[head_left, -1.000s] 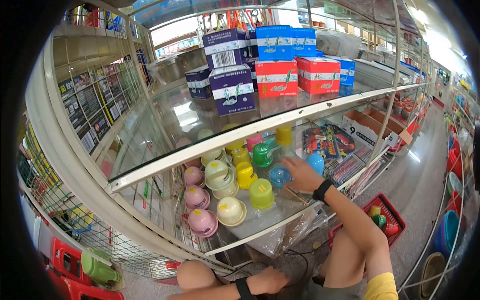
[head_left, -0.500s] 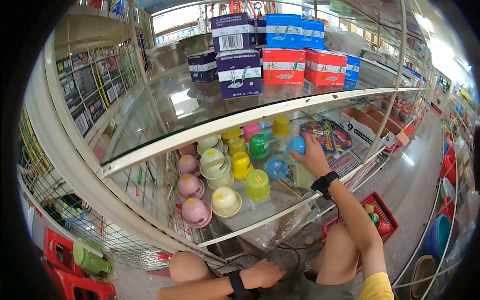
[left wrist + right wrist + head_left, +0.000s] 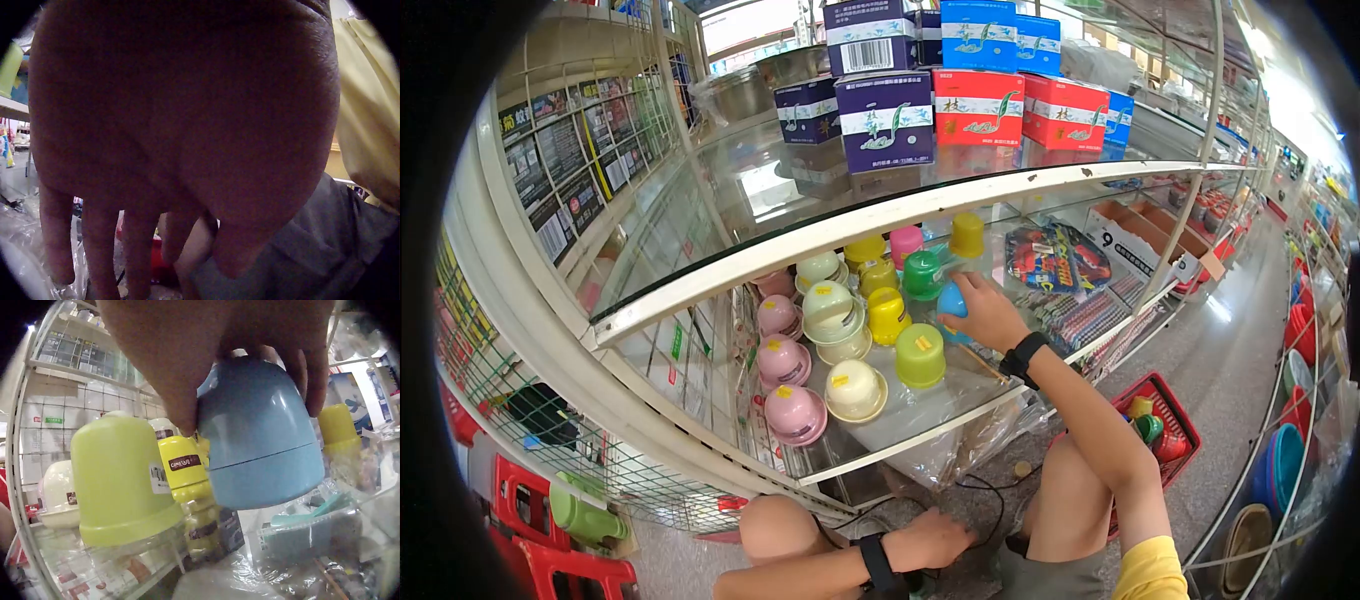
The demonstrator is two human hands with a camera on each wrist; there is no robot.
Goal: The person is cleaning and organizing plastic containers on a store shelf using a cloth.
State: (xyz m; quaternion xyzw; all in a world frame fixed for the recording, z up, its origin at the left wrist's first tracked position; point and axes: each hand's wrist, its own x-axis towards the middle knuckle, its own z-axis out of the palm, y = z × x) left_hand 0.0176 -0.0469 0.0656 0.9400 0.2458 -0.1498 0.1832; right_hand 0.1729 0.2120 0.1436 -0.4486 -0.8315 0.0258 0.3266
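My right hand [image 3: 988,318] grips a blue plastic dome-shaped cup [image 3: 951,301] from above, fingers and thumb around its upper part. In the right wrist view the blue cup shows a thin seam round its lower half. It is over the lower glass shelf, beside a green cup [image 3: 922,274] and a yellow cup [image 3: 888,316]. A lime-green cup [image 3: 122,481] stands upside down nearer the shelf's front. My left hand [image 3: 932,540] hangs near my knees with nothing in it; its fingers extend downward in the left wrist view.
Pink cups [image 3: 795,414] and cream cups [image 3: 855,388] stand in rows on the left of the shelf. Purple, red and blue boxes [image 3: 978,106] are stacked on the glass above. A red basket [image 3: 1188,420] with colourful items sits on the floor at right.
My right hand took hold of the blue cup, lifted it at the shelf's right, then carried it left over where the clear blue bowl-like piece stood. My left hand has stayed low.
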